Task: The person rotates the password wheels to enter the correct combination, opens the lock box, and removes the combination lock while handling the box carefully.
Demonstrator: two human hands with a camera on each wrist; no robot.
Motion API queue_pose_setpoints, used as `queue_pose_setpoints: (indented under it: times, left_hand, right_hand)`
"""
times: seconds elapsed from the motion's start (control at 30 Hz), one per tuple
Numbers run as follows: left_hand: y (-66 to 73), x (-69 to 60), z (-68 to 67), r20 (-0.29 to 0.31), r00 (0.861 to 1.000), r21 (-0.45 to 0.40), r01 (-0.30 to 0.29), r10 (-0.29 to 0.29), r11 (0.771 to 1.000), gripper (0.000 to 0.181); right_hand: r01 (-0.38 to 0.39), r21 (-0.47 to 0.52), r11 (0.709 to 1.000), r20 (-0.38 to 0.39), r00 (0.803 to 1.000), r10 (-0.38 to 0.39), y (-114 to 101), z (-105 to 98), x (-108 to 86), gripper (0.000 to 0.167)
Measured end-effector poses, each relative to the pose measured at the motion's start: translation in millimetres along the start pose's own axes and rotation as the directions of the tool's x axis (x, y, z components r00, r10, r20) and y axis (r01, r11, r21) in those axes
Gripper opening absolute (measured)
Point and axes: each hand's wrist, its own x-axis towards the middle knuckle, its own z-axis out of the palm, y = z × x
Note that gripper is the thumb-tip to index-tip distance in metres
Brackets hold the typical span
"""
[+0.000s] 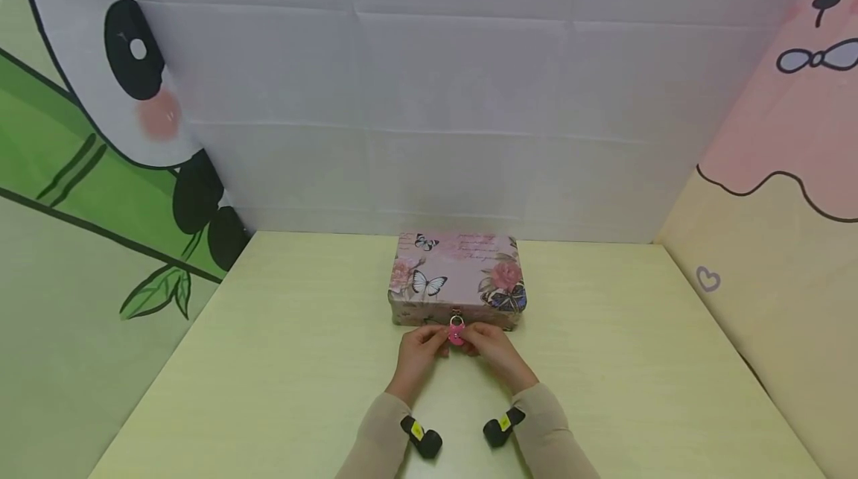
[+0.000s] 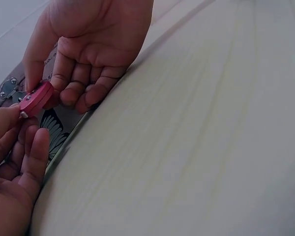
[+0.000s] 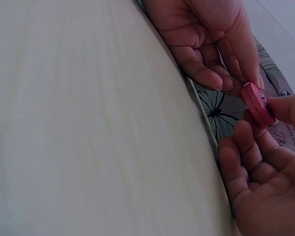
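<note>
A pink padlock [image 1: 456,333] with a silver shackle is at the front clasp [image 1: 456,312] of a pink box [image 1: 449,263] printed with butterflies and flowers. My left hand [image 1: 418,356] pinches one side of the padlock between thumb and fingertips. From the other side, my right hand [image 1: 496,354] pinches it too. In the left wrist view, small silver details show on the padlock [image 2: 37,99]; whether the shackle is locked I cannot tell. The right wrist view shows the padlock [image 3: 259,104] edge-on, with a butterfly print on the box behind it.
The box stands near the back of a pale yellow table [image 1: 302,360], close to a white cloth wall [image 1: 456,92]. Side panels carry cartoon prints, with a panda on the left. Black wrist cameras [image 1: 424,437] are strapped on both sleeves.
</note>
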Motion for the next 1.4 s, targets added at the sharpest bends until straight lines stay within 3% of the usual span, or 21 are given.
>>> queue_pose_setpoints:
  times: [0.2,0.4,0.67,0.8,1.0,1.4]
  left_hand:
    - [-1.4,0.3,-0.8,0.01,1.0,-0.007,-0.03,0.03,1.0,0.023]
    - [-2.1,1.5,-0.9,0.004,1.0,-0.012,-0.007,0.007,1.0,0.022]
    - [-2.2,1.9,-1.0,0.009,1.0,-0.013,0.003,-0.003,1.0,0.023]
    - [9.9,-3.2,-0.7,0.019,1.0,-0.025,0.005,-0.005,1.0,0.021]
    - [33.5,-13.3,-0.1,0.027,1.0,-0.03,-0.002,0.003,1.0,0.019]
    - [32.5,-12.1,0.2,0.025,1.0,-0.018,-0.008,0.008,1.0,0.02]
  right_hand:
    - [0.006,-0.041,0.999,-0.017,1.0,-0.006,-11.0,2.3,-7.0,0.026]
    - [-0.004,-0.097,0.995,-0.009,1.0,0.003,-14.6,2.4,-8.8,0.025]
    - [0.017,-0.073,0.997,0.016,1.0,-0.015,15.9,-1.3,8.1,0.024]
    - [0.018,-0.064,0.998,0.007,1.0,-0.018,29.5,-1.4,15.1,0.023]
    - [0.021,-0.046,0.999,0.004,1.0,-0.021,31.5,-1.6,16.0,0.023]
    - [0.024,-0.009,1.0,0.024,0.999,-0.024,34.9,-2.2,18.4,0.024]
